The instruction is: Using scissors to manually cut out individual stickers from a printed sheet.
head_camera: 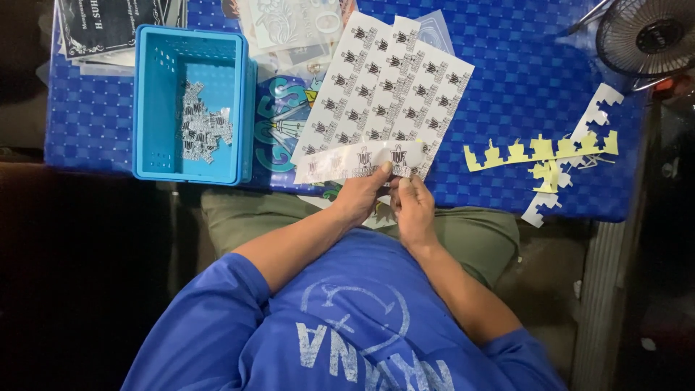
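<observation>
Blue checked bench (521, 94) carried a sticker sheet (391, 90), a blue basket (156, 108) of cut stickers (203, 130) and yellow scraps (539, 152). Left hand (360, 197) and right hand (414, 206) both pinched a sticker strip (355, 161) at the near bench edge.

Glossy paper sticker strip (355, 162), plastic basket (190, 101)

Basket (156, 108) left w/ cut stickers (203, 130) in it; sticker sheet (391, 87) center; scrap strips (543, 152) right.
</observation>
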